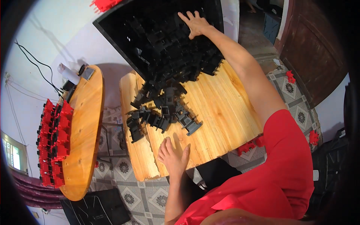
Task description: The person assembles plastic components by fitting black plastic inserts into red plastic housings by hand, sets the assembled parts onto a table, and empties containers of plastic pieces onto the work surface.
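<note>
A big black crate (pixel 117 49) rests tipped at the far side of the wooden table (pixel 221 112), its open side facing me. Black plastic parts (pixel 170 98) fill its lower part and spill out in a pile on the tabletop. My right arm stretches far forward, and my right hand (pixel 195 25) is inside the crate's upper right with fingers spread, holding nothing visible. Close to the near edge of the table is my left hand (pixel 173 156), thumb apart from the fingers and nothing in it. The nearest loose black part (pixel 188 122) lies just beyond it.
At the left stands an oval wooden table (pixel 84 131) with rows of red and black plastic parts (pixel 56 142) along it. Red parts (pixel 247 147) lie beneath the near table edge, and another red part (pixel 290 77) is on the tiled floor near the brown door (pixel 318 56).
</note>
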Tool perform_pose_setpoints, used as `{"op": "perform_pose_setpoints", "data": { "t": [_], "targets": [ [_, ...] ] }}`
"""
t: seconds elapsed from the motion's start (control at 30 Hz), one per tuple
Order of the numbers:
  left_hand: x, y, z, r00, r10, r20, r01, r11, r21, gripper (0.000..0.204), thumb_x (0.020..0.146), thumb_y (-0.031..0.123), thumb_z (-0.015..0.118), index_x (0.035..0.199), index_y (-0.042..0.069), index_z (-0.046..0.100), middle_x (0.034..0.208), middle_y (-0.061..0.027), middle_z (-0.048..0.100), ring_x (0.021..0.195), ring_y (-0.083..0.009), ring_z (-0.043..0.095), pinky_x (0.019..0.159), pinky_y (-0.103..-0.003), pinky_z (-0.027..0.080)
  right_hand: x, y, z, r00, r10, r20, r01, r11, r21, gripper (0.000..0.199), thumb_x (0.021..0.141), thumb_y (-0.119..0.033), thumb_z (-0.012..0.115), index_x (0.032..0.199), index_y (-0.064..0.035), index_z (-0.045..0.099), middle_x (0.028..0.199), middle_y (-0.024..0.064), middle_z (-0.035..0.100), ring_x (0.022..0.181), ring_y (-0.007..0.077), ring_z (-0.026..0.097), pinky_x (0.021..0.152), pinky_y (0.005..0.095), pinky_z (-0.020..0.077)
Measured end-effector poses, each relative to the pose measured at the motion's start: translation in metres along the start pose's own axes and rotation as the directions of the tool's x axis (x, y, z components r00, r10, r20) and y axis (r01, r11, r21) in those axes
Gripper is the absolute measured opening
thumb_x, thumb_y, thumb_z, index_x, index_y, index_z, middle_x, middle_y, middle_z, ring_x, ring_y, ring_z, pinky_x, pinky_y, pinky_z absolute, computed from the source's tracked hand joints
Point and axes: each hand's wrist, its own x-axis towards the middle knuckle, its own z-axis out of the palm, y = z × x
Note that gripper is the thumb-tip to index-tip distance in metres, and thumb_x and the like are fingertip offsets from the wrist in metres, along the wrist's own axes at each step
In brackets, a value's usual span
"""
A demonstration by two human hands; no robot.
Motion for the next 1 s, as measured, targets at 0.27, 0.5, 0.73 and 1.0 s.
{"op": "perform_pose_setpoints", "data": {
  "t": [0.27, 0.5, 0.73, 1.0],
  "targets": [
    [0.0, -0.004, -0.005, 0.999, 0.044, 0.007, -0.044, 0.997, 0.069, 0.078, 0.079, 0.042, 0.074, 0.139, 0.003, 0.041, 0.137, -0.0165, 0.044, 0.127, -0.0375, 0.036, 0.106, -0.05, 0.025, -0.087, -0.07, -0.014, 0.95, -0.305, 0.072, 0.303, 0.952, 0.037, 0.119, 0.052, -0.041, 0.087, 0.152, -0.0249, 0.024, 0.15, 0.0235, 0.027, 0.131, 0.0415, 0.035, 0.089, 0.0502, 0.0505],
    [-0.006, 0.0, -0.007, 0.999, 0.043, 0.024, -0.044, 0.998, 0.047, 0.076, 0.081, 0.045, 0.072, 0.137, 0.002, 0.043, 0.136, -0.0167, 0.044, 0.127, -0.0377, 0.036, 0.105, -0.051, 0.025, -0.013, -0.043, -0.066, 0.873, -0.168, -0.458, 0.244, 0.963, 0.112, 0.078, 0.061, -0.044, 0.082, 0.127, -0.0153, 0.054, 0.117, 0.0149, 0.051, 0.11, 0.0365, 0.049, 0.088, 0.0534, 0.0433],
    [-0.004, -0.005, -0.008, 0.999, 0.018, 0.029, -0.018, 0.999, 0.033, 0.075, 0.078, 0.042, 0.073, 0.136, 0.005, 0.044, 0.136, -0.0153, 0.044, 0.128, -0.0354, 0.035, 0.107, -0.05, 0.023, 0.07, -0.014, -0.063, 0.679, -0.16, -0.716, -0.012, 0.973, -0.23, 0.078, 0.074, -0.034, 0.078, 0.142, -0.0159, 0.043, 0.139, 0.0251, 0.044, 0.126, 0.0492, 0.04, 0.099, 0.068, 0.0307],
    [-0.007, -0.007, -0.007, 0.999, 0.037, 0.027, -0.038, 0.998, 0.054, 0.074, 0.082, 0.048, 0.069, 0.136, 0.004, 0.045, 0.137, -0.0167, 0.044, 0.127, -0.0375, 0.036, 0.104, -0.051, 0.024, -0.006, -0.03, -0.016, 0.538, -0.312, -0.783, -0.012, 0.926, -0.377, 0.078, 0.062, -0.009, 0.078, 0.132, -0.0282, 0.051, 0.111, 0.0098, 0.052, 0.101, 0.0334, 0.047, 0.079, 0.0457, 0.0325]
  ]
}}
